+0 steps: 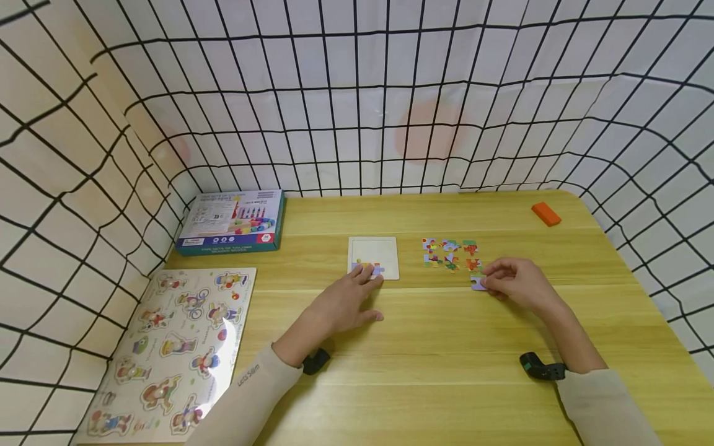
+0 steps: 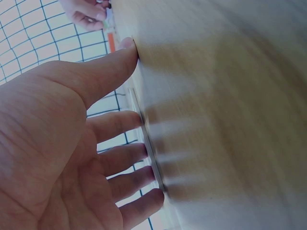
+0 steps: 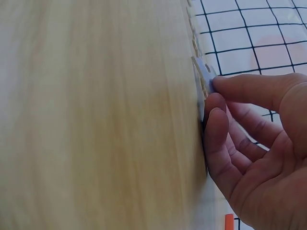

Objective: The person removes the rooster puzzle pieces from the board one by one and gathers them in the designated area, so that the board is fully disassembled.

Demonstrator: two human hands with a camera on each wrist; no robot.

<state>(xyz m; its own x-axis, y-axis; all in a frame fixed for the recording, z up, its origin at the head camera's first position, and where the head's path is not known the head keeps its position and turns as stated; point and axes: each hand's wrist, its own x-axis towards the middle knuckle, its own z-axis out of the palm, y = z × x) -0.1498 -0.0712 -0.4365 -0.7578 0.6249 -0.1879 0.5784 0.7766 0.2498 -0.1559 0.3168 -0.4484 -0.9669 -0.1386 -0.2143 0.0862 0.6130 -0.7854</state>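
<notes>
A small white puzzle tray (image 1: pixel 375 246) lies on the table, with a few joined puzzle pieces (image 1: pixel 377 271) along its lower edge. My left hand (image 1: pixel 346 300) rests its fingertips on those pieces and the tray's near edge; the thumb stands apart, and part of the pieces is hidden. In the left wrist view, the fingers meet the tray's thin edge. My right hand (image 1: pixel 521 285) pinches a purple puzzle piece (image 1: pixel 476 283) between thumb and finger. That piece looks tilted up from the table in the right wrist view. Several loose colourful puzzle pieces (image 1: pixel 449 254) lie in rows beyond it.
A boxed set (image 1: pixel 231 220) lies at the back left. In front of it is a large picture board (image 1: pixel 178 347) with cartoon figures. An orange block (image 1: pixel 546 214) sits at the back right. White cloth with a black grid (image 1: pixel 368 99) surrounds the wooden table (image 1: pixel 424 371).
</notes>
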